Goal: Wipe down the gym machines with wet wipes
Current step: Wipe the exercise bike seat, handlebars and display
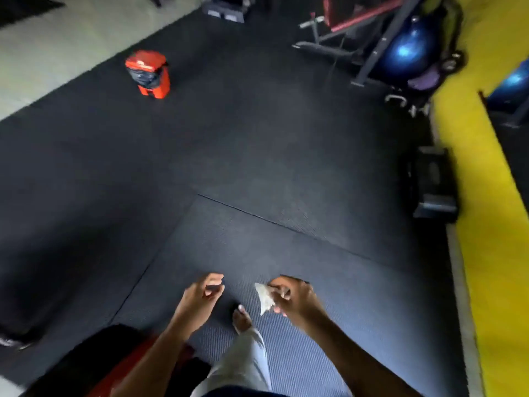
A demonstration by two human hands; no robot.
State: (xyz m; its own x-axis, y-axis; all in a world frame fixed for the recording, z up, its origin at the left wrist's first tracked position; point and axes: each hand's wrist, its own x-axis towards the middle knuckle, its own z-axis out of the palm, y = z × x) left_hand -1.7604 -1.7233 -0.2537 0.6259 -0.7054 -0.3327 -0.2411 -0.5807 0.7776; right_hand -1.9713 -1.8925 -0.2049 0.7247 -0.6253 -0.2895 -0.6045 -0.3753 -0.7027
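Note:
My right hand [292, 296] pinches a crumpled white wet wipe [264, 298] low in the head view, above the dark rubber floor. My left hand [204, 292] hangs beside it with loosely curled fingers and holds nothing. A weight bench with a red pad and a dark steel frame [355, 27] stands far off at the top right. A red and black padded piece of equipment [114, 365] shows at the bottom left, partly hidden by my left arm.
An orange and black bin [148, 73] sits on the mat at upper left. Blue exercise balls [406, 50] rest by the yellow wall [492, 196] on the right, with a dark step box [432, 184] below them. My foot [242, 318] is on the mat.

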